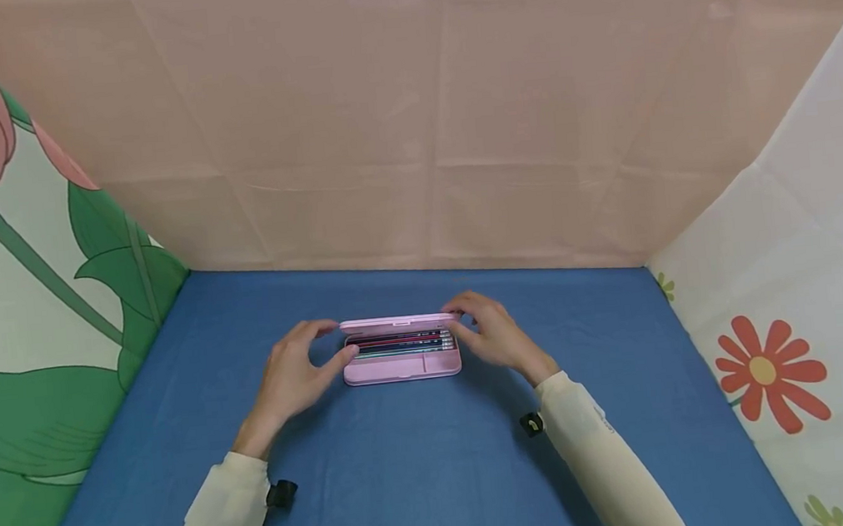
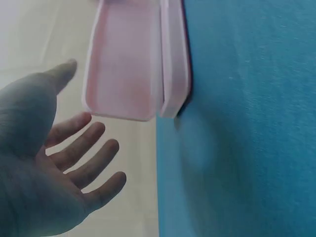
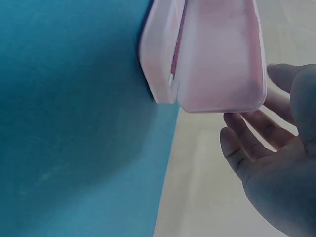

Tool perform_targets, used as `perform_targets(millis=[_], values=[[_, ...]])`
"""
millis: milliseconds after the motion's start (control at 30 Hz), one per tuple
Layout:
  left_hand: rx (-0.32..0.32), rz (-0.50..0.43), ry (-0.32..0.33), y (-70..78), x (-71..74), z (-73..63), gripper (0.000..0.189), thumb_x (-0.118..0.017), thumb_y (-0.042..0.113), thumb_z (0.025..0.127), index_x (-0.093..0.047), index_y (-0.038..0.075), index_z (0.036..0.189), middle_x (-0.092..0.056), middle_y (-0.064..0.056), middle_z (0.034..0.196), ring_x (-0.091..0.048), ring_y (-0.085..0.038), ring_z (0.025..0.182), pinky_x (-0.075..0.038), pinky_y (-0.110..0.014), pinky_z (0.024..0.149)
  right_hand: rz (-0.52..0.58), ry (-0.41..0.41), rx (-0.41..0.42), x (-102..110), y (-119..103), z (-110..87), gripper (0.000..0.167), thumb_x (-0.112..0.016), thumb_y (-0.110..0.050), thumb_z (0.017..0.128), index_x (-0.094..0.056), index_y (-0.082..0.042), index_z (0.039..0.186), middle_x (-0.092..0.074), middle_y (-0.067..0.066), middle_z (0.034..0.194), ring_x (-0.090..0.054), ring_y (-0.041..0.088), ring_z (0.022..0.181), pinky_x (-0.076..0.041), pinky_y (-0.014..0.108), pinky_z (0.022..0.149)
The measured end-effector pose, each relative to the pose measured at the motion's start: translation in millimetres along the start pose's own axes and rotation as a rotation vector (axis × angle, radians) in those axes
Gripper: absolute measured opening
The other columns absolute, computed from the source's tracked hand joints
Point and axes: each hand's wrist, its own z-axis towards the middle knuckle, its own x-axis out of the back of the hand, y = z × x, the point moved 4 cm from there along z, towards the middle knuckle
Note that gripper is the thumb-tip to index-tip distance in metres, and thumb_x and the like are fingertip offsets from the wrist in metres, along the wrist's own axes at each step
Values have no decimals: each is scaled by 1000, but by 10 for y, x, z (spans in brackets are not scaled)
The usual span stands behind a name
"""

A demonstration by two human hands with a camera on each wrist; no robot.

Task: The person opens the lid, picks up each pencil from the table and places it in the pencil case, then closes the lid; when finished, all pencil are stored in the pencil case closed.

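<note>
A pink pencil case [image 1: 383, 371] lies on the blue cloth with its lid [image 1: 397, 324] raised at the back. Several dark pencils [image 1: 398, 344] lie side by side inside it. At the left end my left hand [image 1: 292, 374] is spread, index fingertip right at the lid's corner and thumb in front of it. In the left wrist view its fingers are apart and nothing is between them. At the other end my right hand [image 1: 494, 336] lightly holds the lid's upper right corner. The right wrist view shows its fingers [image 3: 247, 138] reaching behind the lid, thumb at the edge.
The blue cloth [image 1: 380, 475] covers the table. A plain beige sheet [image 1: 408, 114] hangs behind it. Flower-printed sheets stand on the left [image 1: 43, 413] and right [image 1: 805, 263]. Each pale sleeve has a small black device [image 1: 281, 494] at the wrist.
</note>
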Motion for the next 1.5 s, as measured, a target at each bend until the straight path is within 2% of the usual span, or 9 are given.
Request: perform_targets(millis=[133, 300, 467, 733, 967, 1200, 1500], values=[[-2, -5, -64, 51, -51, 47, 59, -80, 44, 106, -69, 6, 149, -68, -21, 155, -63, -47, 146, -51, -72, 119, -41, -40, 27, -100, -37, -68, 24, -68, -26, 114, -81, -11, 127, -78, 9, 131, -68, 29, 122, -58, 54, 107], [-51, 10, -114, 69, -201, 75, 55, -73, 44, 110, -70, 7, 150, -67, -20, 157, -63, -47, 146, -49, -73, 120, -95, -70, 81, -224, -99, -118, 26, -67, -28, 114, -83, -9, 122, -77, 12, 131, -65, 32, 124, -55, 55, 112], [-90, 47, -138, 57, -342, 94, 54, -74, 42, 110, -71, 7, 150, -68, -19, 156, -63, -46, 147, -45, -76, 121, -118, -81, 48, -296, -94, -156, 32, -69, -32, 113, -79, -9, 133, -73, 13, 138, -62, 34, 131, -53, 57, 117], [-90, 120, -190, 36, -486, 116, 59, -73, 44, 109, -66, 9, 157, -61, -21, 166, -54, -49, 157, -40, -79, 124, -141, -173, -58, -395, -40, -205, 51, -68, -38, 113, -65, -10, 156, -57, 18, 167, -49, 42, 160, -38, 65, 134], [-82, 136, -216, 0, -570, 127, 64, -75, 42, 108, -62, 7, 160, -58, -23, 168, -53, -51, 157, -39, -79, 125, -173, -214, -85, -444, -14, -231, 64, -72, -39, 111, -55, -12, 166, -49, 20, 175, -45, 45, 164, -35, 68, 135], [-69, 129, -227, -30, -613, 127, 66, -80, 40, 106, -61, 9, 161, -59, -21, 166, -59, -49, 150, -44, -76, 122, -198, -249, -113, -474, 2, -252, 74, -73, -42, 109, -46, -14, 173, -43, 19, 180, -47, 45, 164, -36, 71, 134], [-47, 116, -223, -17, -606, 123, 66, -81, 40, 104, -62, 8, 159, -59, -21, 165, -60, -50, 147, -44, -76, 122, -194, -249, -96, -477, 3, -238, 74, -73, -42, 109, -48, -11, 172, -45, 20, 178, -54, 46, 158, -43, 69, 130]])
